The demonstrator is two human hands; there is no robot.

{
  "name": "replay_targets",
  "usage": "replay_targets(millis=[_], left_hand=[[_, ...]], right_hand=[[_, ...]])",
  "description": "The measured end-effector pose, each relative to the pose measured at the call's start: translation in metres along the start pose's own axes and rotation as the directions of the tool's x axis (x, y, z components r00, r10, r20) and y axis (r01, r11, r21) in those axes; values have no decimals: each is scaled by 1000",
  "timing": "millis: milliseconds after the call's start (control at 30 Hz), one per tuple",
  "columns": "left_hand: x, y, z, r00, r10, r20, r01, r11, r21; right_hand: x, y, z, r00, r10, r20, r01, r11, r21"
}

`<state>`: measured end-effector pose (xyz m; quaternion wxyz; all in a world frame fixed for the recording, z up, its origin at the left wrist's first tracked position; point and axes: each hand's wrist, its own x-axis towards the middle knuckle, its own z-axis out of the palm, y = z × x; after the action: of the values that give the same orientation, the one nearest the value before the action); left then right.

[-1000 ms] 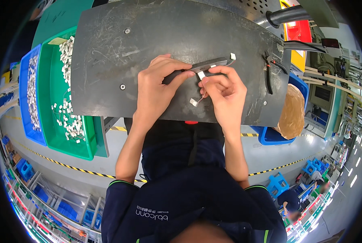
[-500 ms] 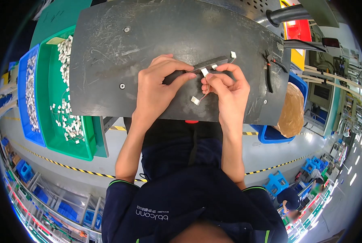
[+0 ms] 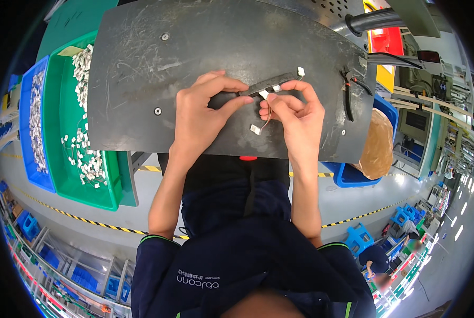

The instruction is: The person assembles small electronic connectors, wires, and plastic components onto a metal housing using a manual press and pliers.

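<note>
Green bin (image 3: pixel 62 159) at 9 o'clock of the dark work mat (image 3: pixel 194 47): holds a scatter of small white parts (image 3: pixel 83 153), thickest along its right wall and toward the top. Blue bin (image 3: pixel 27 132) just left of it, touching: a strip of similar pale small parts (image 3: pixel 34 122) runs down its middle. Another blue bin (image 3: pixel 353 172) at 4 o'clock of the mat, mostly hidden under the mat edge; a brown bag (image 3: pixel 377 148) sits in it.

Left hand (image 3: pixel 200 114): fingers curled, thumb and forefinger pinching the near end of a narrow dark strip (image 3: pixel 269 85) that lies slanted on the mat. Right hand (image 3: pixel 295 116): fingertips drawn together on a small white piece (image 3: pixel 264 94) just under the strip, at the strip's 6 o'clock. The two hands are almost touching at the fingertips.

A second white piece (image 3: pixel 255 129) hangs below on a thin wire, between the hands. A third white piece (image 3: pixel 300 71) sits at the strip's far end, 2 o'clock.

Black-handled pliers (image 3: pixel 348 95) lie on the mat at 3 o'clock of the right hand, apart from it.

Red and yellow panel (image 3: pixel 383 40) at 1 o'clock, beyond the mat. Yellow-black floor tape (image 3: pixel 88 220) runs below the bins.
</note>
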<state>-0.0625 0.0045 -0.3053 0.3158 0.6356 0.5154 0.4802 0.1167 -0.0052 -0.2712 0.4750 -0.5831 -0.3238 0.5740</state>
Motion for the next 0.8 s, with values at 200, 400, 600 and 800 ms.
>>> replay_targets(millis=[200, 400, 600, 800], left_hand=[[0, 2, 3, 1000, 2, -2, -2, 1000, -10], [0, -2, -1, 1000, 13, -17, -13, 1000, -11], [-3, 2, 2, 999, -18, -34, 18, 1000, 15], [-1, 0, 2, 1000, -22, -6, 22, 1000, 3]], right_hand=[[-5, 13, 8, 994, -93, -59, 94, 995, 16], [-4, -1, 11, 993, -114, -12, 111, 981, -159], [37, -51, -47, 810, -386, 442, 579, 397, -713], [78, -74, -70, 696, -93, 712, 714, 192, -673]])
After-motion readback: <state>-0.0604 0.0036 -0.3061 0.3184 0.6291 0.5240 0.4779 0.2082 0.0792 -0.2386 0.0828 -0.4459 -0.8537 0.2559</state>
